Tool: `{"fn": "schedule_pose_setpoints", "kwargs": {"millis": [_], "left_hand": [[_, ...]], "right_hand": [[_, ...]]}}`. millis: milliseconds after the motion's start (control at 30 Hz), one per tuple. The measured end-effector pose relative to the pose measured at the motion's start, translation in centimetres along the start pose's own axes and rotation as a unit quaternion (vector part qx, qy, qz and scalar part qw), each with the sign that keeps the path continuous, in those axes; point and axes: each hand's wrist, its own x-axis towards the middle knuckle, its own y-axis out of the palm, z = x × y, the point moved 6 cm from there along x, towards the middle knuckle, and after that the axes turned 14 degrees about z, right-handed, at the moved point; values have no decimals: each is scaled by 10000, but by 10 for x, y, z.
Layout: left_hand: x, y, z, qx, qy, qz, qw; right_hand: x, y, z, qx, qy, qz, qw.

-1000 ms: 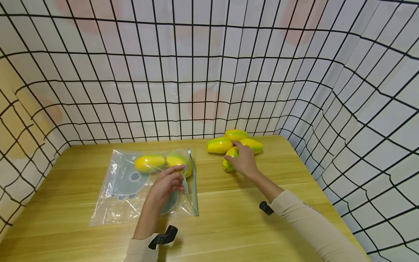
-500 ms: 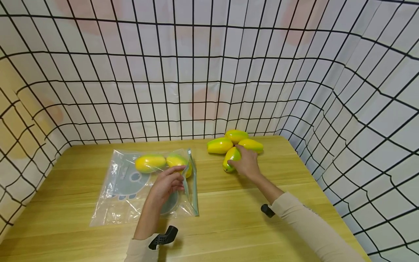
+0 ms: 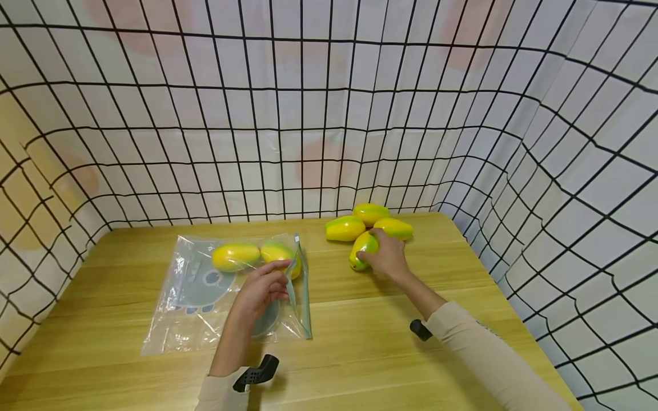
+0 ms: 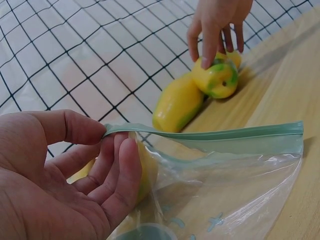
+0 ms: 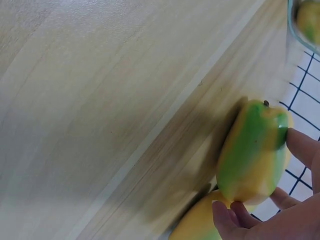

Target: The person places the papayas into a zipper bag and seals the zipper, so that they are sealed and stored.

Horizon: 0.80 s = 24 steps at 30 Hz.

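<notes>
My left hand [image 3: 262, 288] pinches the green zip edge of a clear zip bag [image 4: 240, 137] between thumb and finger, holding its mouth partly raised. Two yellow-green papayas lie inside the bag: one papaya [image 3: 235, 256] farther in, the other papaya [image 3: 276, 251] near the mouth, partly behind the hand. To the right, my right hand [image 3: 388, 254] grips another papaya [image 3: 362, 251] with thumb and fingers at its two ends. In the right wrist view this papaya [image 5: 255, 155] shows a green side and a small dark stem.
Close behind the gripped fruit lie a left papaya [image 3: 344, 228], a back papaya [image 3: 371, 213] and a right papaya [image 3: 394, 228]. A black grid net [image 3: 303, 128] stands along the back and sides of the wooden table [image 3: 349, 354].
My right hand has shifted slightly and closed its fingers and thumb onto the front papaya, which has turned a little. The left hand and bag have stayed in place.
</notes>
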Motion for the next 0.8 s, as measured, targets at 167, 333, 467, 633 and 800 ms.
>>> {"fn": "schedule_pose_setpoints", "kwargs": {"millis": [167,333,467,633,800], "left_hand": [[0,0,0,-15,-6,-10,10000],[0,0,0,-44,-12,-14,10000],[0,0,0,-57,-18,-17,10000],[-1,1,0,-55,-21,9,10000],[-1,1,0,-46,-14,21,10000]], "right_hand": [[0,0,-1,-6,22,18,10000],[-1,2,0,76,98,110,9999],[-4,4,3,283,179,226,9992],[-7,6,5,395,221,312,9985],[-6,9,4,331,244,345,9986]]}}
